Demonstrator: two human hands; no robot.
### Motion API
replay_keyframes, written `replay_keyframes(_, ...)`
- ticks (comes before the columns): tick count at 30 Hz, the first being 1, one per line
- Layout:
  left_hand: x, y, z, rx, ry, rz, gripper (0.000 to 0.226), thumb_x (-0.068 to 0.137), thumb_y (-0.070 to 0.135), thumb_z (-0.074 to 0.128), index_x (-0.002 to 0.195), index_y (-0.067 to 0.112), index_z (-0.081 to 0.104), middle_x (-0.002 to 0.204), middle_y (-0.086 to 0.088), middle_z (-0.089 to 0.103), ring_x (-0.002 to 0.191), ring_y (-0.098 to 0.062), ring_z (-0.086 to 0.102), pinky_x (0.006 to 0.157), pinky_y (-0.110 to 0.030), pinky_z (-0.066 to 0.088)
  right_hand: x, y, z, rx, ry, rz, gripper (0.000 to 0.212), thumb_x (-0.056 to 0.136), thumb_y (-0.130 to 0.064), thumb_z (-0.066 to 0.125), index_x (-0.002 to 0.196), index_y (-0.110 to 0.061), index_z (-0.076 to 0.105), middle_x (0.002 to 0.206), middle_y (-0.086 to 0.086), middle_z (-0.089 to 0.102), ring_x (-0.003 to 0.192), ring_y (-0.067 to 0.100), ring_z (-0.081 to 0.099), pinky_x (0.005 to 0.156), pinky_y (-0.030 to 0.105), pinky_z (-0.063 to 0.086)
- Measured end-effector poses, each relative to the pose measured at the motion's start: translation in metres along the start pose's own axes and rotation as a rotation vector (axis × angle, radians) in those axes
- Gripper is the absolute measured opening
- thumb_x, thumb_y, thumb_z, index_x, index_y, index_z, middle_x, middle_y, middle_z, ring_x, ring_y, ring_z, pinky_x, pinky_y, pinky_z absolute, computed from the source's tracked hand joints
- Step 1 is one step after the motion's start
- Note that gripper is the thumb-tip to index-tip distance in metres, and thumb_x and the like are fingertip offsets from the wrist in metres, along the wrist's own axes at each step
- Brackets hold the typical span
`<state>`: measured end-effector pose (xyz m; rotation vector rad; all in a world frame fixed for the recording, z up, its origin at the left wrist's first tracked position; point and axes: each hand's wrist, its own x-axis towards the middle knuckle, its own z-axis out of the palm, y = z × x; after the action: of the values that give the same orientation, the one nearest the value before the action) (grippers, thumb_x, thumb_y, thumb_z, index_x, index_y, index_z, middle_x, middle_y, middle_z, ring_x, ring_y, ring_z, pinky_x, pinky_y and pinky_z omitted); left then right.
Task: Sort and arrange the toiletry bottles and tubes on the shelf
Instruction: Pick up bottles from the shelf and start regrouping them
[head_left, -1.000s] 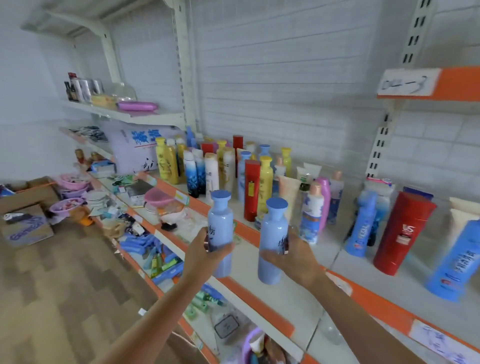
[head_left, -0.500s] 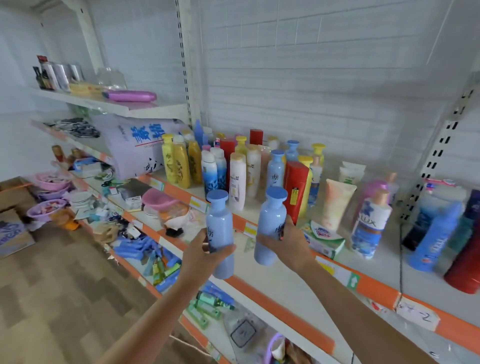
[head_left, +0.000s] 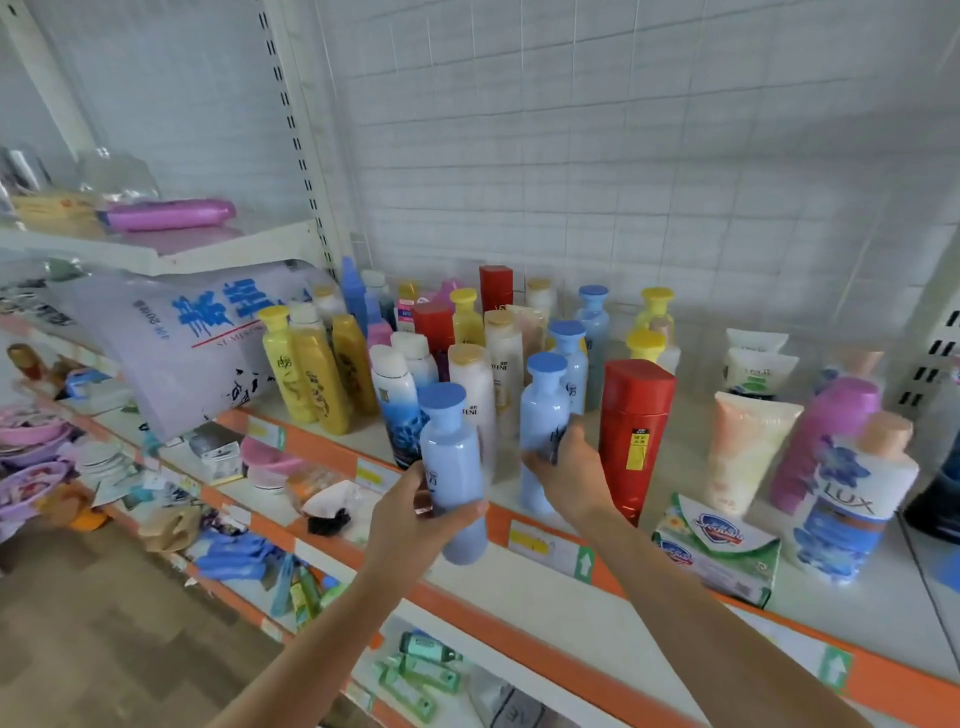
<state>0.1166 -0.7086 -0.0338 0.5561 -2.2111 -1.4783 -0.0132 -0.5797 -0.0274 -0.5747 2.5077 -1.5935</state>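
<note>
1. Head view: both pale blue bottles now sit closer to the shelf (head_left: 613, 618) than half a second ago; camera has swung left and nearer.
2. Left hand (head_left: 410, 525) wraps the left blue bottle (head_left: 452, 467), frame centre, held in front of the shelf edge.
3. Right hand (head_left: 569, 475) clamps the right blue bottle (head_left: 543, 426) just left of the red bottle (head_left: 634, 431).
4. I judge them light, stiff, smooth plastic; mid-body grip suits.
</note>
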Motion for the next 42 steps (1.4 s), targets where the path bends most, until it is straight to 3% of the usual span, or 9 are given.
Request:
replay_keyframes(4,0.021,-0.007,0.000,0.003,-0.088,0.062,0.059,0.048,0.056,0.072,0.100,0.030,0.058,0.095,0.012,0.068,0.082,-0.004,0.065,0.067,-0.025,0.055,0.006,-0.002,0.011,-0.066,0.098,0.044,0.039,0.083,-0.015,0.067,0.106,-0.001,0.038,0.095,0.014,0.049,0.081,0.023,0.047,0.068,0.032,0.038)
replay_keyframes(10,0.041,-0.008,-0.006,-0.018,-0.217,0.188,0.047,0.067,0.022,0.081,0.106,0.024,0.054,0.093,0.014,0.065,0.080,0.011,0.060,0.061,-0.008,0.047,0.006,-0.007,0.021,-0.221,0.267,0.102,0.060,0.079,-0.026,0.072,0.117,0.000,0.033,0.115,0.020,0.054,0.103,0.041,0.056,0.078,0.040,0.043)
replay_keyframes(13,0.049,-0.013,-0.012,-0.041,-0.274,0.206,0.066,0.051,0.055,0.074,0.107,0.026,0.055,0.096,0.016,0.065,0.085,0.007,0.061,0.063,-0.010,0.048,0.005,-0.005,0.027,-0.238,0.288,0.117,0.057,0.080,-0.024,0.071,0.115,0.000,0.033,0.115,0.020,0.051,0.101,0.040,0.056,0.075,0.040,0.045)
replay_keyframes(17,0.060,-0.021,-0.016,-0.054,-0.324,0.228,0.068,0.046,0.064,0.067,0.104,0.031,0.054,0.096,0.020,0.064,0.084,0.009,0.060,0.063,-0.009,0.047,0.002,-0.002,0.034,-0.253,0.320,0.136,0.046,0.081,-0.016,0.067,0.111,0.000,0.035,0.112,0.021,0.053,0.098,0.037,0.056,0.072,0.038,0.046)
replay_keyframes(24,0.063,-0.026,-0.014,-0.091,-0.349,0.271,0.053,0.049,0.060,0.072,0.094,0.041,0.051,0.092,0.018,0.065,0.082,0.003,0.061,0.064,-0.017,0.053,-0.004,-0.014,0.040,-0.279,0.339,0.175,0.047,0.084,-0.019,0.065,0.114,-0.001,0.033,0.110,0.018,0.055,0.099,0.036,0.057,0.074,0.037,0.045)
replay_keyframes(28,0.057,-0.020,-0.010,-0.115,-0.334,0.304,0.044,0.064,0.024,0.084,0.094,0.026,0.052,0.085,0.019,0.059,0.075,0.015,0.056,0.060,-0.006,0.044,-0.022,-0.019,0.030,-0.426,0.222,0.269,0.038,0.090,-0.011,0.053,0.122,0.003,0.038,0.118,0.021,0.057,0.108,0.036,0.055,0.084,0.034,0.042)
replay_keyframes(33,0.053,-0.001,0.004,-0.171,-0.352,0.308,0.039,0.066,0.022,0.082,0.093,0.024,0.055,0.086,0.022,0.060,0.074,0.017,0.057,0.059,-0.005,0.044,-0.051,-0.059,-0.005,-0.162,0.301,0.192,0.030,0.090,0.004,0.035,0.097,-0.007,0.062,0.091,0.010,0.066,0.081,0.022,0.068,0.081,0.042,0.056)
replay_keyframes(37,0.051,0.013,0.025,-0.111,-0.338,0.346,0.038,0.061,0.035,0.083,0.087,0.034,0.055,0.084,0.017,0.066,0.076,0.002,0.062,0.060,-0.011,0.048,-0.054,-0.108,-0.030,-0.224,0.277,-0.072,0.016,0.092,-0.027,0.051,0.103,-0.019,0.058,0.087,-0.004,0.067,0.073,0.007,0.064,0.072,0.023,0.054)
replay_keyframes(42,0.051,0.010,0.049,-0.029,-0.265,0.349,0.069,0.049,0.058,0.074,0.103,0.018,0.055,0.094,0.006,0.066,0.082,-0.012,0.061,0.063,-0.024,0.051,-0.041,-0.113,-0.034,-0.787,0.226,-0.103,0.067,0.077,-0.064,0.054,0.124,-0.018,0.043,0.116,0.001,0.058,0.098,0.021,0.059,0.072,0.028,0.041)
